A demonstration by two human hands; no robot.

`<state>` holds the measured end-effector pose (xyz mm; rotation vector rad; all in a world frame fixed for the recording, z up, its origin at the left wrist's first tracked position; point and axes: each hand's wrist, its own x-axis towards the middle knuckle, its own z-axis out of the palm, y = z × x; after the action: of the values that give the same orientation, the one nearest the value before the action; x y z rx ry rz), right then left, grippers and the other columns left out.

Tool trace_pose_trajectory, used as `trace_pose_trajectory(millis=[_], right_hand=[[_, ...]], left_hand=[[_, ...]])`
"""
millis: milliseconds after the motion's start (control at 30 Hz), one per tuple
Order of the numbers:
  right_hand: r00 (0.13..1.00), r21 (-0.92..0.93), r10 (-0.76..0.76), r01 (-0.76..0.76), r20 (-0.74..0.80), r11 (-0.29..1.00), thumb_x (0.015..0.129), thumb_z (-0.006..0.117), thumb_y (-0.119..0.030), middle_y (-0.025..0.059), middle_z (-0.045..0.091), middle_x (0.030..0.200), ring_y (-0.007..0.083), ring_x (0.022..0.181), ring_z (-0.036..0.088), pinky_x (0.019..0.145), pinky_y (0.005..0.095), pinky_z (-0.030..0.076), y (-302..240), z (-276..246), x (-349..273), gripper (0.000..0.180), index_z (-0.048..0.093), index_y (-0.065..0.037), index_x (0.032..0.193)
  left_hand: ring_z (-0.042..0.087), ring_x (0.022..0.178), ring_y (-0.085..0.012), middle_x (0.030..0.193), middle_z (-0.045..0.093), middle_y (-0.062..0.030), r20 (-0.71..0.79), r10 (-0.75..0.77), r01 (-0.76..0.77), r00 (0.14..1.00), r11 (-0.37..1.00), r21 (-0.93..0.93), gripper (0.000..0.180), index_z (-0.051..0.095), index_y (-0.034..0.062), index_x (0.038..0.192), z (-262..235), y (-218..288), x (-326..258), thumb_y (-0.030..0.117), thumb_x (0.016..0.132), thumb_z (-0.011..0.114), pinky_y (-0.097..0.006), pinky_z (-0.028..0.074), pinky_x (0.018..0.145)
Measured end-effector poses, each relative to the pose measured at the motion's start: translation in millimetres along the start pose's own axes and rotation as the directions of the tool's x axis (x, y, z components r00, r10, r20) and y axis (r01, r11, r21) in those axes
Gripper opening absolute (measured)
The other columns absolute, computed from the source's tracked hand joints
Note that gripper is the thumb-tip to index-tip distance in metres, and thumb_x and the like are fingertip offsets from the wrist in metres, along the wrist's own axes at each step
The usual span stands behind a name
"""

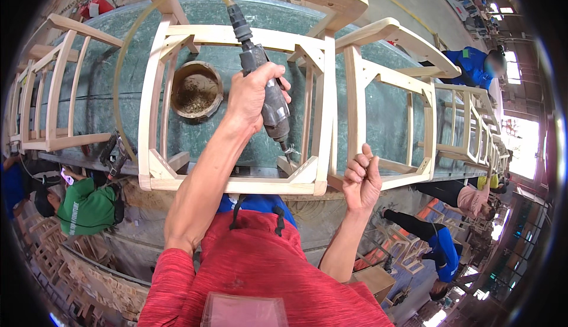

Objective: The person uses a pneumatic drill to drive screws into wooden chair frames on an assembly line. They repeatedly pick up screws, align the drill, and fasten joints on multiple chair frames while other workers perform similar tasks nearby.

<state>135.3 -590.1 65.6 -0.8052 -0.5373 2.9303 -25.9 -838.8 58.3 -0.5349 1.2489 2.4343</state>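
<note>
My left hand [253, 97] is wrapped round a dark pneumatic screwdriver [273, 105], whose clear yellowish hose [133, 31] loops up and to the left. The tool slants down to the right. Its bit [289, 156] points at the near right corner block [288, 166] of a pale wooden chair frame [236, 185]. Whether the tip touches the wood is unclear. To the right, my right hand [362, 179] is raised beside the neighbouring chair frame [355, 102], fingers curled in and thumb up. Anything held in those fingers is too small to make out.
A round tub [197, 90] of small screws or scraps sits on the green bench [236, 131], seen through the frame. More wooden frames [71, 90] line the bench on both sides. Another driver [112, 155] hangs at the left edge. Several people work nearby, including one in green [89, 205].
</note>
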Motion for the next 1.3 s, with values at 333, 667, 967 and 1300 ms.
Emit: trace_pose_trajectory(millis=[333, 667, 967, 1300], right_hand=[[0.997, 0.012, -0.052, 0.051, 0.066, 0.999, 0.100, 0.057, -0.015, 0.0055, 0.058, 0.093, 0.0096, 0.071, 0.050, 0.055, 0.0199, 0.044, 19.6, -12.0, 54.5, 0.030, 0.057, 0.000, 0.126], [0.940, -0.260, -0.323, 0.286, -0.112, 0.922, 0.100, 0.059, -0.023, 0.0004, 0.053, 0.080, 0.0054, 0.060, 0.042, 0.044, 0.0172, 0.035, 47.4, -6.7, 80.9, 0.028, 0.061, -0.001, 0.116], [0.906, -0.515, -0.411, 0.307, -0.099, 0.801, 0.100, 0.059, -0.025, 0.0014, 0.052, 0.076, 0.0041, 0.054, 0.040, 0.042, 0.0174, 0.032, 50.7, 0.7, 82.4, 0.032, 0.059, 0.003, 0.117], [0.911, -0.467, -0.411, 0.349, -0.035, 0.813, 0.101, 0.057, -0.030, -0.0030, 0.037, 0.071, 0.0059, 0.057, 0.033, 0.045, 0.0189, 0.030, 51.9, -0.9, 80.3, 0.029, 0.060, -0.002, 0.110]], left_hand=[[0.064, 0.058, -0.0200, 0.075, 0.066, -0.0132, 0.006, -0.179, 0.179, 0.984, 0.980, -0.082, 0.022, 0.059, 0.0033, 0.089, -5.9, -29.3, 28.7, 0.023, 0.083, 0.067, -0.034, 0.053, 0.054], [0.064, 0.058, -0.0208, 0.076, 0.066, -0.0135, -0.036, -0.299, 0.295, 0.954, 0.951, -0.092, 0.023, 0.061, 0.0013, 0.089, -5.6, -39.0, 36.5, 0.023, 0.082, 0.067, -0.034, 0.053, 0.054], [0.064, 0.060, -0.0202, 0.075, 0.065, -0.0121, -0.037, -0.349, 0.346, 0.936, 0.936, -0.064, 0.018, 0.061, 0.0014, 0.088, -6.0, -62.2, 37.0, 0.018, 0.084, 0.067, -0.034, 0.053, 0.056], [0.064, 0.060, -0.0194, 0.075, 0.066, -0.0113, -0.031, -0.349, 0.347, 0.937, 0.936, -0.063, 0.017, 0.061, 0.0021, 0.088, -5.1, -69.9, 30.7, 0.017, 0.084, 0.067, -0.033, 0.053, 0.056]])
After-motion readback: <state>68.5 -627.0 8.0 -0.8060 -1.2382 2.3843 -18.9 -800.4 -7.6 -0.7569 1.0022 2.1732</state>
